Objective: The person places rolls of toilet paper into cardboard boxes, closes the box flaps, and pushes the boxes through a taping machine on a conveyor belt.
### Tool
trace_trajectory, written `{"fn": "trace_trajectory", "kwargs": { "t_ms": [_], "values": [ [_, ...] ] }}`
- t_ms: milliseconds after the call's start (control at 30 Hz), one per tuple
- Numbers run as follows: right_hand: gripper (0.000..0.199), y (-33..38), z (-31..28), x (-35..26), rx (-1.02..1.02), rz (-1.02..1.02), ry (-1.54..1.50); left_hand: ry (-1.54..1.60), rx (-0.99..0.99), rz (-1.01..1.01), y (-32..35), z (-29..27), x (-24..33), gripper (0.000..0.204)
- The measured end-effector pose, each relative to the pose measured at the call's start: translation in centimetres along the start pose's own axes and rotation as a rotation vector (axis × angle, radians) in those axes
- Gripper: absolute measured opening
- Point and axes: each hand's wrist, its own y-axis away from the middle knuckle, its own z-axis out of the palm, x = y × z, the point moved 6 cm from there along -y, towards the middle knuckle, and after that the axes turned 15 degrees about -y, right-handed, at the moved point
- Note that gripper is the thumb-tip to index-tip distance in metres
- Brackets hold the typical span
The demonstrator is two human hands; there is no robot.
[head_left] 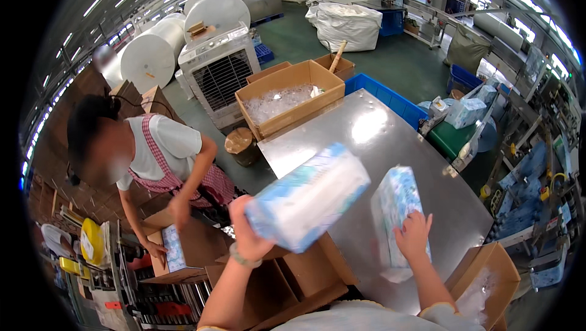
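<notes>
Gripping a large blue-white wrapped pack (307, 198) from its near end, the left hand (249, 231) is raised above the bench (372, 136); fingers are curled around the pack's end, and the pack is held tilted, clear of the metal surface. A band is worn on the left wrist. A second blue-white pack (395, 206) is stood on edge on the bench, just right of the first; the right hand (414, 233) is laid on its near side, fingers spread flat against the wrap. An open cardboard box (293, 276) is seen below the raised pack at the bench's near edge. Another open box (485, 276) with clear film inside is placed to the right. A box of clear bags (287, 96) is set at the bench's far end. At left, a small pack is being lowered into a carton (183, 248) by a co-worker (162, 154).
</notes>
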Motion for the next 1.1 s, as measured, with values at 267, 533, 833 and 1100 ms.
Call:
{"fn": "trace_trajectory", "kwargs": {
  "t_ms": [267,533,833,1100],
  "values": [
    [0.098,-2.4,1.9,-2.4,-0.086,0.03,-0.004,0.184,-0.261,-0.529,15.9,-9.0,-1.3,0.101],
    [0.086,-0.3,-2.8,-16.1,0.255,-0.513,-0.59,-0.318,-1.096,-0.105,27.3,1.4,-0.1,0.08],
    [0.091,8.1,7.4,-33.9,-0.64,-1.07,-0.603,-0.39,-1.601,-0.168,30.8,8.7,-2.4,0.082],
    [0.103,16.2,31.5,-30.9,-1.045,-1.021,0.02,-0.017,-1.76,-0.505,43.8,2.4,-6.5,0.084]
  ]
}}
